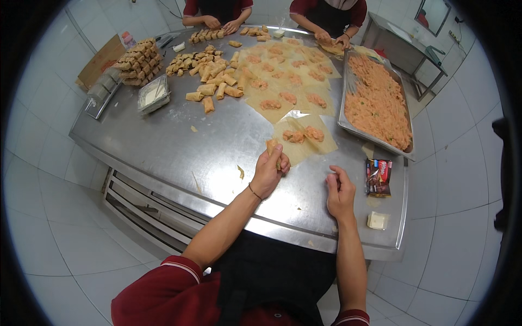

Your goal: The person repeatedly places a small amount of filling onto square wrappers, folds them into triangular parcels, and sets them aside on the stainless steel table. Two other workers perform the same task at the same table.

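My left hand (267, 173) is closed around a rolled pastry (271, 144), its end showing above the thumb. My right hand (341, 196) hovers at or over the steel table (212, 150), thumb and index finger apart, with nothing visible in it. Just beyond both hands lie thin pastry wrappers (301, 154) bearing two mounds of orange filling (293, 136). Farther off, many overlapping wrappers (261, 112) each carry a similar mound. Right of my right hand are a dark printed packet (378, 178) and a small tub of pale paste (378, 220).
A deep metal tray (373, 142) of orange filling stands at the right. Finished rolls (210, 77) lie loose at the left, near stacked rolls (140, 61) and a plastic box of white paste (153, 95). Across the table, two people's hands (222, 24) handle pastry.
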Demonstrator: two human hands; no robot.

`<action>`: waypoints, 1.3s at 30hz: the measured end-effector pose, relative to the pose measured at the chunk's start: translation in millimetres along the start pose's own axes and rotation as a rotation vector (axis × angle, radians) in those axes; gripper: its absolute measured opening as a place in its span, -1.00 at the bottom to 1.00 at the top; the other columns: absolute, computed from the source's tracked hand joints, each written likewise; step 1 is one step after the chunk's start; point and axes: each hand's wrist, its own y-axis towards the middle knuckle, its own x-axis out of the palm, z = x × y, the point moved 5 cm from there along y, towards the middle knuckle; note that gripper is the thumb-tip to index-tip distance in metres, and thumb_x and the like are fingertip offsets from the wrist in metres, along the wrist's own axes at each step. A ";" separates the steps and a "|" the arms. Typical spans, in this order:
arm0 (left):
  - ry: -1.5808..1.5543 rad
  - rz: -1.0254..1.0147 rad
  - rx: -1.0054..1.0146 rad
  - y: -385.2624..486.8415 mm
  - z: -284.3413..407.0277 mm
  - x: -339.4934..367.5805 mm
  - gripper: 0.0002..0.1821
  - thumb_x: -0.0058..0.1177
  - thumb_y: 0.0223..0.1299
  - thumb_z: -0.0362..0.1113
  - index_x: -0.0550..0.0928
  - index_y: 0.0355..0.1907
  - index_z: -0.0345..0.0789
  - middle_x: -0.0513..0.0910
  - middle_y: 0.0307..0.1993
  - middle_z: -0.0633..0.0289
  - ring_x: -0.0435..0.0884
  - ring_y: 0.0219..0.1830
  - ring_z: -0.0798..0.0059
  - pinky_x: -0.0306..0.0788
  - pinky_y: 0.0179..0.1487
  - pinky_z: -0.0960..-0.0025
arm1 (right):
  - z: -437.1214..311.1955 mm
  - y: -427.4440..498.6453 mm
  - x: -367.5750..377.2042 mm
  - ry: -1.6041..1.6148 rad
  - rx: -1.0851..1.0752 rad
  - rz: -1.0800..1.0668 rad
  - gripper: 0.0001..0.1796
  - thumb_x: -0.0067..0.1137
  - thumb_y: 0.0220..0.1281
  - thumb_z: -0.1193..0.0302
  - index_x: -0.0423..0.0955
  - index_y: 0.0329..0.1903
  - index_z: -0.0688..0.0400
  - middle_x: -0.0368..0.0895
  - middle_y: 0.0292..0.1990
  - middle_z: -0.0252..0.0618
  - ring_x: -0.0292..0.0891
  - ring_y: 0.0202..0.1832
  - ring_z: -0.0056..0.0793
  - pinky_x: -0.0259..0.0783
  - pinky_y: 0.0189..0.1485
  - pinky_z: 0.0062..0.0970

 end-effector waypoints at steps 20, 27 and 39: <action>0.531 -0.116 0.074 -16.0 3.0 22.0 -0.58 0.27 0.60 -0.33 0.61 0.36 -0.48 0.75 -0.08 0.29 0.65 -0.18 0.71 0.55 -0.11 0.58 | -13.3 0.4 1.9 -0.122 -0.063 0.005 -0.68 0.39 0.39 0.55 0.68 0.16 0.25 0.75 -0.22 -0.12 0.64 -0.29 -0.38 0.56 -0.14 -0.37; 0.452 -0.170 -0.008 -18.4 -2.2 26.8 -0.66 0.21 0.63 -0.36 0.61 0.29 -0.50 0.82 -0.08 0.15 0.81 -0.09 0.55 0.67 0.01 0.51 | -34.0 -2.7 2.8 0.033 -0.102 0.046 -0.55 0.42 0.37 0.56 0.65 0.29 0.23 0.77 -0.06 -0.15 0.55 -0.28 -0.46 0.52 -0.19 -0.42; 0.409 -0.352 -0.081 -22.5 -14.0 40.2 -0.63 0.13 0.66 -0.42 0.57 0.38 -0.51 0.83 0.02 0.04 0.82 -0.06 0.52 0.70 0.04 0.47 | -18.6 -4.2 14.7 0.129 -0.049 -0.031 -0.56 0.52 0.33 0.49 0.68 0.23 0.25 0.80 -0.14 -0.16 0.62 -0.29 -0.48 0.55 -0.16 -0.47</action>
